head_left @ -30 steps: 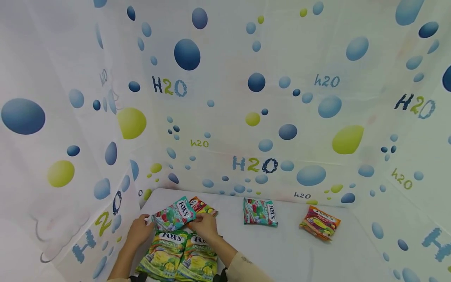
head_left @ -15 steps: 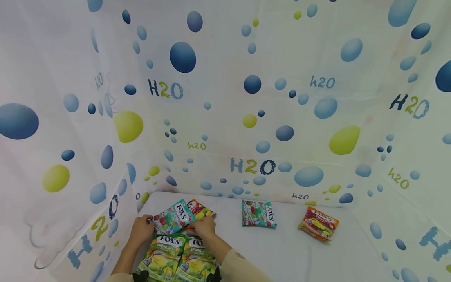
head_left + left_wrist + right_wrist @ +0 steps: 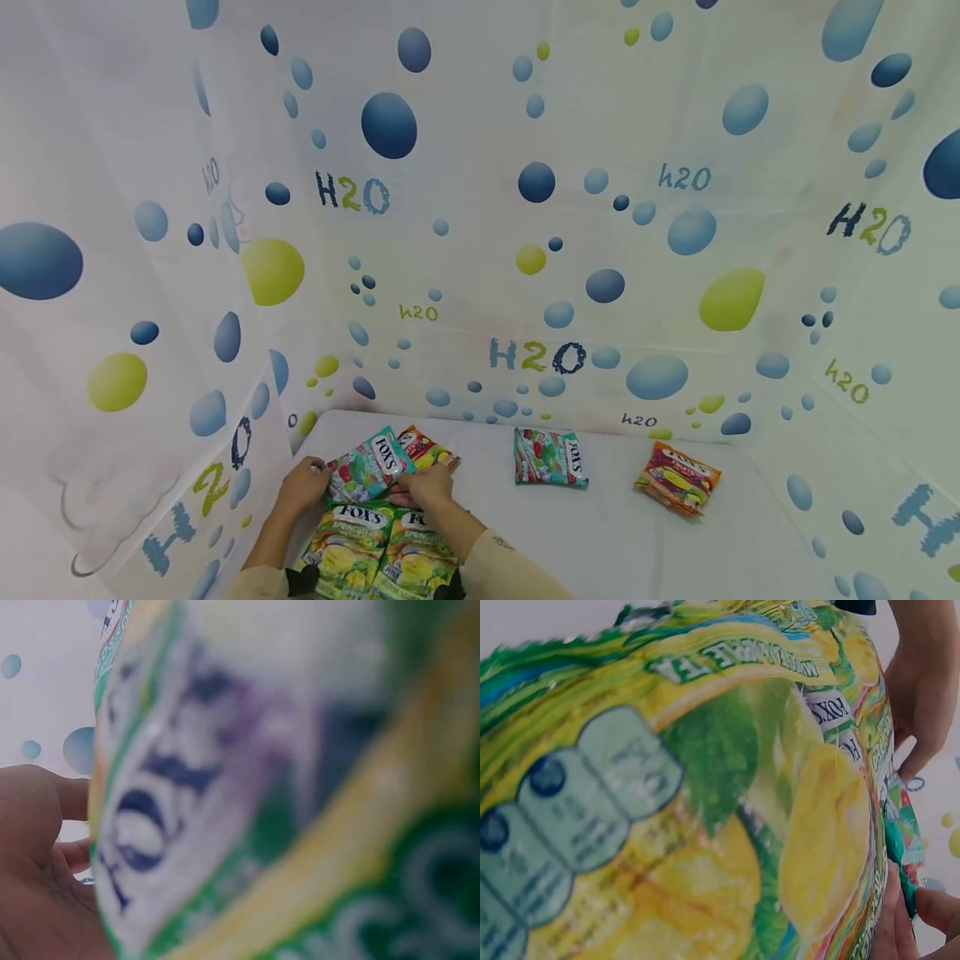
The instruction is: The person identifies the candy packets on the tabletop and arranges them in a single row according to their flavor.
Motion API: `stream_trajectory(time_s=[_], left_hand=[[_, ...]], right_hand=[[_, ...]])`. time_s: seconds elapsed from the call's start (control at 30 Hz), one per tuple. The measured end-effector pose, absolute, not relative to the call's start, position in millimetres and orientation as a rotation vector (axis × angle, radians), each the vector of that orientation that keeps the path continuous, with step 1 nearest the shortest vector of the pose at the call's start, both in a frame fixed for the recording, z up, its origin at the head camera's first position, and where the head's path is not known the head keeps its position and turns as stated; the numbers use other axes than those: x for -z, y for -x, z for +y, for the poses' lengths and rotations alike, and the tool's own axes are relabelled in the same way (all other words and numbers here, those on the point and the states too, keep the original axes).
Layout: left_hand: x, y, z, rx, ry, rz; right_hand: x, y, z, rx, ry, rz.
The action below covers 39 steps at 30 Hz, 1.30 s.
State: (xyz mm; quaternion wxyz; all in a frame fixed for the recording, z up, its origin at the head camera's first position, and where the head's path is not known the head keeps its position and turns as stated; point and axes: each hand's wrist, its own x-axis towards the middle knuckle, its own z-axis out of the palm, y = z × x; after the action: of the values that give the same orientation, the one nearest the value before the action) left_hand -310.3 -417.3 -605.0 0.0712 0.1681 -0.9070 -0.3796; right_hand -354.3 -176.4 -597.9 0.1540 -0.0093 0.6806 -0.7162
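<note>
A teal FOX'S candy bag (image 3: pixel 367 467) lies tilted at the back left, across the upper ends of two yellow-green FOX'S Spring Tea bags (image 3: pixel 348 542) (image 3: pixel 416 554). My left hand (image 3: pixel 302 485) pinches its left end. At the lower right corner, my right hand (image 3: pixel 431 489) holds it between thumb and fingers; the right wrist view shows the teal bag (image 3: pixel 904 851) at the fingertips. A red-orange candy bag (image 3: pixel 429 450) sits partly hidden behind the teal one. In the left wrist view, a blurred yellow-green bag (image 3: pixel 247 825) covers most of my left hand (image 3: pixel 45 870).
Another teal candy bag (image 3: pixel 551 457) lies at the back middle of the white table (image 3: pixel 585 542). Farther right is an orange fruit candy bag (image 3: pixel 678 477). Walls of white cloth (image 3: pixel 480 250) with printed dots stand behind and at both sides.
The head view has shifted slightly. Both hands stay at the teal bag, with small shifts of the fingers; the right hand's fingers now lie more over its lower corner.
</note>
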Motion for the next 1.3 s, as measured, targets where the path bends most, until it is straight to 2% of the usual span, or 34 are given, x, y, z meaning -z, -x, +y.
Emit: stream_trajectory(time_s=[0.23,0.9,1.3], left_hand=[[603.5,308.5,-417.6,1.195,-0.558,-2.707],[607.0,308.7,-416.8,1.366,-0.62,-2.527],[602.2,307.0,-415.9,1.309,-0.595,-2.474]], right_hand=[[599.0,353.7,-179.2,2.037,-0.006,1.965],[600.4,347.9,-177.4,2.089,0.123,2.0],[598.1,353.4,-179.3,2.083,0.131,1.997]])
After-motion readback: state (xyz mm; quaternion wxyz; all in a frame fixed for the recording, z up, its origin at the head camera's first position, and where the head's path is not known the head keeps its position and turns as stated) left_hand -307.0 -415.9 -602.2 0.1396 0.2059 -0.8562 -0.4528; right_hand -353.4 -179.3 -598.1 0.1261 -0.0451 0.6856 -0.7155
